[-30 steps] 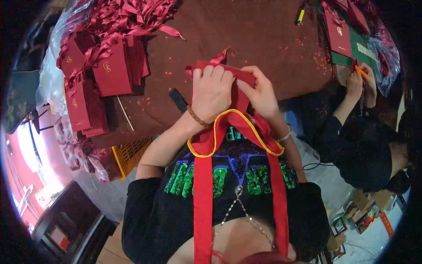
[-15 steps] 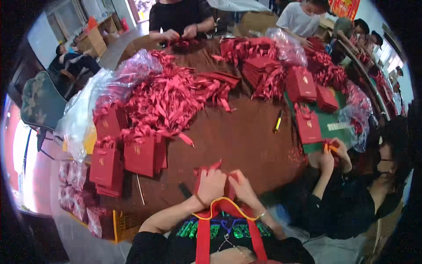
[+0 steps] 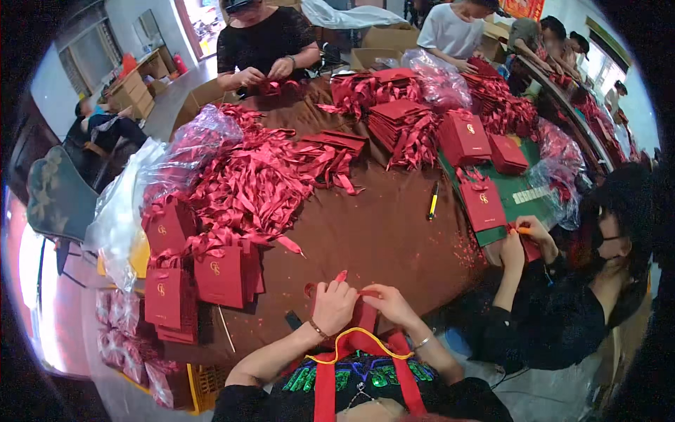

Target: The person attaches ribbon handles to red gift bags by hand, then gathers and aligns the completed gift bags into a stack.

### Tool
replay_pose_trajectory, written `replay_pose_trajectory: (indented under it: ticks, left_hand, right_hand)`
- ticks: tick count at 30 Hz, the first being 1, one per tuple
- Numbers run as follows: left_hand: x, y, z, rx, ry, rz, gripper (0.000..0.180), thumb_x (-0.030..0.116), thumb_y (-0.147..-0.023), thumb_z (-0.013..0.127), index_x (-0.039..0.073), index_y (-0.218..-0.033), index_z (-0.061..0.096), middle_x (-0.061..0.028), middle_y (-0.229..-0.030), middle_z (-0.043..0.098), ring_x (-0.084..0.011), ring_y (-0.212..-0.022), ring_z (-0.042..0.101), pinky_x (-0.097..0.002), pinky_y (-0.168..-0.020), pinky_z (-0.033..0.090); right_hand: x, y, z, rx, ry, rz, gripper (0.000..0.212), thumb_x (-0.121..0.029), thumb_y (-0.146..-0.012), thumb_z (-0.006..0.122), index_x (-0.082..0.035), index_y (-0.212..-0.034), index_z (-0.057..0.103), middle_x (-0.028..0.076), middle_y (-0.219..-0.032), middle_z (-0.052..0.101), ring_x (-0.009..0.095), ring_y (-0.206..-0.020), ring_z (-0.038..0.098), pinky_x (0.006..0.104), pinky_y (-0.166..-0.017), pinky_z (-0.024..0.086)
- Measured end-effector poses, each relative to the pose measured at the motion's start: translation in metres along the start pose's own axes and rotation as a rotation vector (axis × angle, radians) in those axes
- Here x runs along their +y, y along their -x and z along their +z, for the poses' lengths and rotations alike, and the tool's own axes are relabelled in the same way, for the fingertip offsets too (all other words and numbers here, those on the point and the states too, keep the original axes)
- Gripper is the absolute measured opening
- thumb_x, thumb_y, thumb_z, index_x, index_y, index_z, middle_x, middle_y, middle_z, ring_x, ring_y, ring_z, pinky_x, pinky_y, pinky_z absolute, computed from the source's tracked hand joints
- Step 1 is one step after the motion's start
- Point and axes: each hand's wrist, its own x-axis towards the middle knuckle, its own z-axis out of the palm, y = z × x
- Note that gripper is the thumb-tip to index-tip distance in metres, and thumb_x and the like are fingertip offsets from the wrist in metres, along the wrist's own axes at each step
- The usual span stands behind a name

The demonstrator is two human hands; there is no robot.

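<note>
At the near edge of the table my left hand [image 3: 335, 307] is closed on a red paper gift bag [image 3: 363, 318], and a bit of red ribbon [image 3: 342, 276] pokes up above its fingers. My right hand [image 3: 388, 305] pinches the red ribbon at the top of the same bag. Both hands are close together, just above my red apron with yellow trim. The bag's lower part merges with the apron, so its full shape is hidden. A dark flat object [image 3: 293, 320] lies beside my left wrist.
Stacked red bags [image 3: 223, 274] stand at left, before a heap of ribboned bags [image 3: 246, 179] and clear plastic [image 3: 119, 218]. A yellow cutter [image 3: 432, 202] lies right of centre. Beside the green mat [image 3: 492, 237], a co-worker's hands [image 3: 524, 243] hold a red piece. Others work around the table.
The view has shifted a little. My right hand has gone from loosely raised fingers to a pinch at the ribbon; my left hand keeps its grip on the bag.
</note>
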Motion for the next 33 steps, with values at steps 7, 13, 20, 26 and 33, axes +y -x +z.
replay_pose_trajectory:
  ticks: [7,13,20,26,33]
  left_hand:
    - [0.001,0.002,-0.008,0.031,0.097,-0.034,0.006,0.015,-0.075,0.06,0.011,-0.075,0.056,-0.0041,-0.072,0.049,-0.0211,-0.071,0.048,-0.0343,-0.064,0.034]
    - [0.008,0.014,0.001,-0.001,0.14,-0.027,0.008,0.014,-0.074,0.053,0.009,-0.08,0.054,-0.0054,-0.074,0.047,-0.0215,-0.074,0.048,-0.035,-0.066,0.036]
    - [0.002,0.015,0.012,-0.106,0.329,-0.057,0.018,0.009,-0.073,0.051,0.005,-0.09,0.054,-0.0115,-0.084,0.053,-0.027,-0.081,0.051,-0.0384,-0.072,0.039]
    - [-0.002,0.029,0.005,0.107,0.486,-0.222,0.011,0.004,-0.074,0.059,0.003,-0.085,0.058,-0.0119,-0.079,0.056,-0.0306,-0.074,0.054,-0.0387,-0.066,0.043]
    - [0.008,0.021,0.005,0.074,0.3,-0.209,0.007,0.007,-0.073,0.06,0.006,-0.08,0.057,-0.0068,-0.074,0.052,-0.0247,-0.073,0.05,-0.0356,-0.065,0.037]
  right_hand:
    - [0.004,0.001,0.008,0.012,-0.027,-0.061,0.022,-0.014,-0.082,0.059,-0.001,-0.1,0.06,0.004,-0.08,0.06,0.009,-0.071,0.053,0.0249,-0.065,0.045]
    - [0.003,0.009,0.013,-0.002,-0.111,0.041,0.02,-0.012,-0.084,0.056,-0.001,-0.099,0.058,0.006,-0.087,0.061,0.01,-0.078,0.053,0.0243,-0.07,0.044]
    - [0.009,-0.006,0.006,0.065,-0.233,-0.076,0.019,-0.009,-0.084,0.057,-0.002,-0.101,0.057,-0.001,-0.084,0.057,0.006,-0.077,0.052,0.0203,-0.067,0.043]
    - [0.008,0.002,0.004,-0.001,-0.276,0.128,0.022,-0.011,-0.087,0.055,-0.002,-0.107,0.055,-0.001,-0.082,0.059,0.005,-0.068,0.053,0.0174,-0.058,0.042]
    - [0.007,0.007,0.003,-0.067,-0.399,0.168,0.025,-0.009,-0.087,0.053,0.001,-0.11,0.051,0.004,-0.089,0.06,0.007,-0.077,0.057,0.0195,-0.067,0.047]
